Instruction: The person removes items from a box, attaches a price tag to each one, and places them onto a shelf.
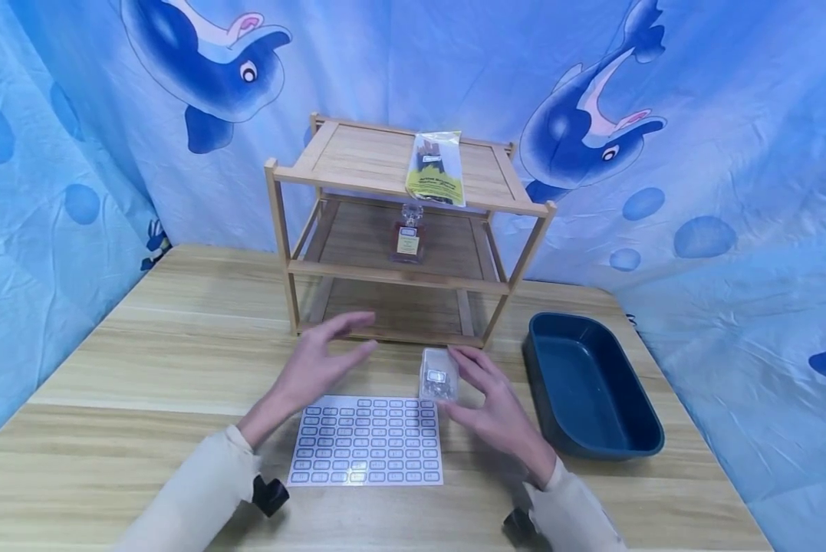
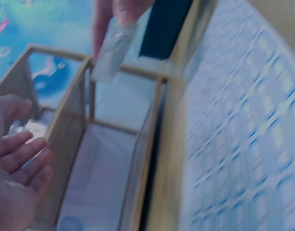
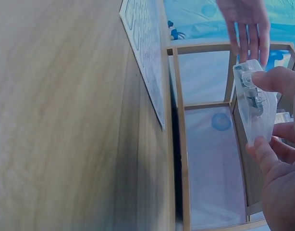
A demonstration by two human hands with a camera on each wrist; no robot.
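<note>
My right hand point(image 1: 488, 402) grips a small clear plastic box point(image 1: 438, 376) by its edges, thumb on the near side and fingers at the far side. Small shiny pieces lie inside the box, and a blue-framed label is stuck on it; in the right wrist view the box point(image 3: 255, 98) shows its contents through the wall. To its left, my left hand point(image 1: 319, 364) hovers with fingers extended and thumb apart, holding nothing. Below both hands lies a white sheet of blue-framed labels point(image 1: 364, 445), its upper right corner overlapped by the box in the head view.
Behind the hands stands a three-tier wooden shelf point(image 1: 399, 272). A yellow-and-black packet point(image 1: 436, 169) lies on its top, and a glass bottle point(image 1: 408, 238) with amber-red contents stands on the middle tier. At right sits a dark blue bin point(image 1: 595, 387). A blue dolphin-print curtain point(image 1: 413, 69) surrounds the table.
</note>
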